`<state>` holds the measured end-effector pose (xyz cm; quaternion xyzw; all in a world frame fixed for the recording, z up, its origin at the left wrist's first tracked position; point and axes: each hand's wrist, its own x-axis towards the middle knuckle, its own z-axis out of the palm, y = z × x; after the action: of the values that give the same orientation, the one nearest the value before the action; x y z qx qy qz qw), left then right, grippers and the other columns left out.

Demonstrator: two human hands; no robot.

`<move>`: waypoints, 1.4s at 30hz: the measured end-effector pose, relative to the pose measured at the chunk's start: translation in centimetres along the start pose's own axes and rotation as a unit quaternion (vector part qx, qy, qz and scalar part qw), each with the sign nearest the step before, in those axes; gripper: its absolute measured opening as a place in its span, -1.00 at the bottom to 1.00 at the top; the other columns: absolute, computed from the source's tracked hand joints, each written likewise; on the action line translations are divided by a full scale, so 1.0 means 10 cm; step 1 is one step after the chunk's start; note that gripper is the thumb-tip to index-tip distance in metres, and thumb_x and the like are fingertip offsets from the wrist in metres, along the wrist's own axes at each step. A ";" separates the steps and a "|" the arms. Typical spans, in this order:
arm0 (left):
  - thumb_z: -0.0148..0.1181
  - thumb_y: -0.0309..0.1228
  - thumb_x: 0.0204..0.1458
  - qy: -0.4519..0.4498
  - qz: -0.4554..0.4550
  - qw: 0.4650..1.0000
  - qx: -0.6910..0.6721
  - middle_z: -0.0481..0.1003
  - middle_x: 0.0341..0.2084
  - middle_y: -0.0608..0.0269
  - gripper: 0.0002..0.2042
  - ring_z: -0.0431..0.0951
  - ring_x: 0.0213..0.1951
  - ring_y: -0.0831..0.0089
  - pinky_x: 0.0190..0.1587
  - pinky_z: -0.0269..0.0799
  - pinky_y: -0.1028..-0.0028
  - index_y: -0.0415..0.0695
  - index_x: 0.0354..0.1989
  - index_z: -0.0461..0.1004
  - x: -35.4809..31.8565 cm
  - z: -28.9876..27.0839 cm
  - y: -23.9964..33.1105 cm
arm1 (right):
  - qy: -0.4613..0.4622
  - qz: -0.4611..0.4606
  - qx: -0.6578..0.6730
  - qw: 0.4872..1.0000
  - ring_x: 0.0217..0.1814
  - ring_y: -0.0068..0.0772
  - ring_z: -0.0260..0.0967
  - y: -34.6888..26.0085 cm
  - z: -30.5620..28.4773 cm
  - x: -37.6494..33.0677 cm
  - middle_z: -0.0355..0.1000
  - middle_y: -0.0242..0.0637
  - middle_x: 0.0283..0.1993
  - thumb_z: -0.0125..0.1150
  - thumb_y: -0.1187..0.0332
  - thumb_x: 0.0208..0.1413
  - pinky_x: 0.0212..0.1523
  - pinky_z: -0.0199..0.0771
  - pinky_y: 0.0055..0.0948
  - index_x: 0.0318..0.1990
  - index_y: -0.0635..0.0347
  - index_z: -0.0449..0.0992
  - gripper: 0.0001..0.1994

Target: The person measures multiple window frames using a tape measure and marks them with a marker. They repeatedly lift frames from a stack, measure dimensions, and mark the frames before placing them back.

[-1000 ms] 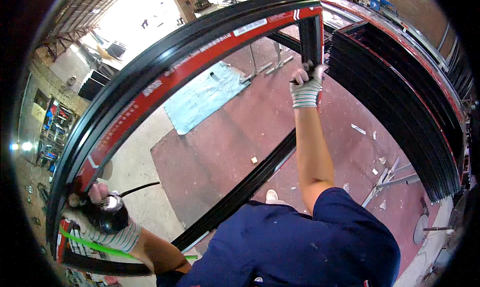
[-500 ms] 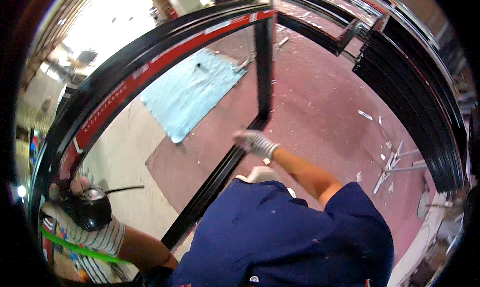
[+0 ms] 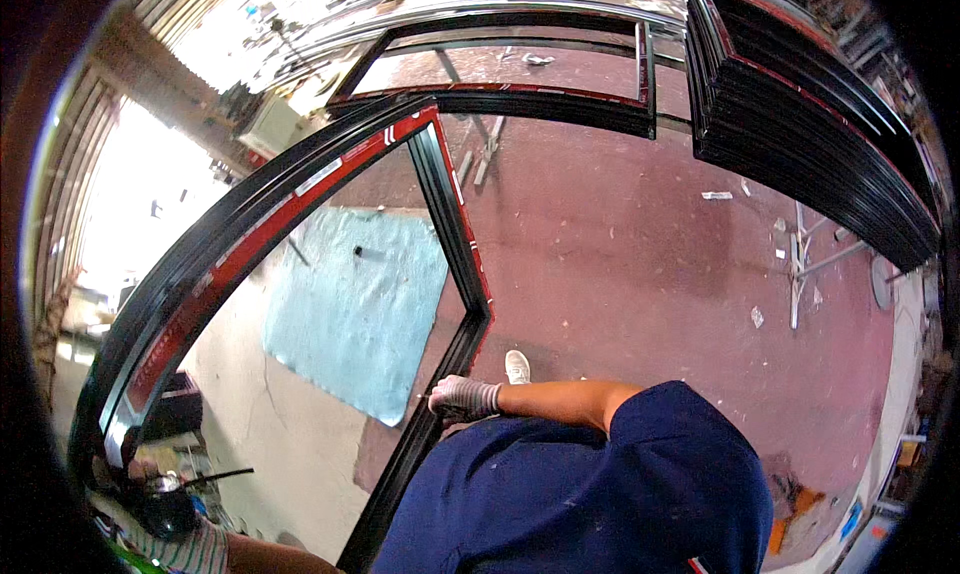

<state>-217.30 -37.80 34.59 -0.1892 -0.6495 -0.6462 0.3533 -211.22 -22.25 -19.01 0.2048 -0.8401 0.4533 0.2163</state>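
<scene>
Holds a black frame (image 3: 262, 232), closed round its near bar in the right grip (image 3: 465, 398) and curled about its left end in the left grip (image 3: 132, 520), beside a black round object (image 3: 168, 512), with a pale blue sheet (image 3: 355, 304) ahead-left of the right grip.

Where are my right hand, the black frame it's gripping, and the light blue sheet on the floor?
Right hand (image 3: 463, 398): head view, middle of the gloved hand.
Black frame (image 3: 262, 190): head view, on the outer rail, beside its red strip.
Light blue sheet (image 3: 355, 309): head view, middle of its surface.
</scene>
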 end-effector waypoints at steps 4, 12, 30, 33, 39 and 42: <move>-0.06 -0.15 0.32 -0.125 0.216 0.946 0.207 0.50 -0.03 0.00 -0.54 0.54 -0.12 0.33 -0.09 0.57 0.49 -0.31 0.18 0.35 1.05 0.34 -0.81 | 0.036 0.035 -0.032 0.998 -0.23 -0.15 0.42 0.31 -0.53 0.41 0.44 -0.36 -0.35 0.45 0.01 -0.17 -0.18 0.39 -0.22 -0.35 -0.05 0.46 -0.65; 0.11 -0.23 0.23 -0.378 -0.115 0.883 -0.252 0.53 -0.17 0.10 -0.62 0.55 -0.25 0.43 -0.12 0.50 0.56 -0.30 0.05 0.41 3.11 2.05 -2.71 | 0.263 0.156 -0.125 0.944 -0.61 -0.06 0.40 0.66 -2.19 1.03 0.39 -0.28 -0.65 0.38 -0.14 -0.06 -0.58 0.32 -0.21 -0.49 -0.03 0.50 -0.60; 0.17 0.22 0.02 -0.347 -0.368 0.818 -0.273 0.53 -0.01 0.06 -0.32 0.56 -0.07 0.20 0.09 0.45 0.21 -0.19 0.05 0.53 2.54 8.80 -3.87 | 0.301 0.368 -0.361 0.803 -0.47 0.01 0.49 1.37 -4.40 1.82 0.47 -0.16 -0.58 0.26 0.08 0.09 -0.42 0.47 -0.13 -0.39 0.01 0.50 -0.76; 0.15 0.19 0.05 -0.401 -0.311 0.823 -0.255 0.50 0.05 0.09 -0.32 0.52 0.02 0.25 0.13 0.41 0.20 -0.12 0.17 0.46 2.20 9.54 -3.91 | 0.282 0.425 -0.342 0.789 -0.46 0.03 0.49 1.52 -4.71 1.85 0.47 -0.14 -0.56 0.26 0.09 0.10 -0.42 0.45 -0.11 -0.37 0.00 0.48 -0.77; 0.05 0.22 0.13 -0.508 -0.370 0.718 -0.298 0.55 -0.18 0.35 -0.50 0.52 -0.24 0.34 -0.17 0.42 0.04 0.13 0.00 0.54 1.17 11.06 -3.95 | 0.317 0.449 -0.312 0.775 -0.51 0.03 0.45 1.88 -5.34 1.76 0.42 -0.15 -0.59 0.21 0.08 0.17 -0.49 0.39 -0.10 -0.36 0.03 0.53 -0.75; 0.11 0.05 0.19 -0.508 -0.419 0.680 -0.321 0.54 -0.38 0.38 -0.63 0.52 -0.46 0.44 -0.43 0.49 0.42 0.03 -0.13 0.59 0.38 11.70 -4.00 | 0.312 0.499 -0.313 0.746 -0.52 0.00 0.45 2.08 -5.57 1.59 0.43 -0.17 -0.58 0.23 0.09 0.16 -0.51 0.39 -0.16 -0.35 0.02 0.53 -0.77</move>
<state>-273.01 71.49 18.96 -0.2986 -0.4931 -0.7001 -0.4213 -225.64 33.23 3.29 -0.4752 -0.8031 0.2468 0.2615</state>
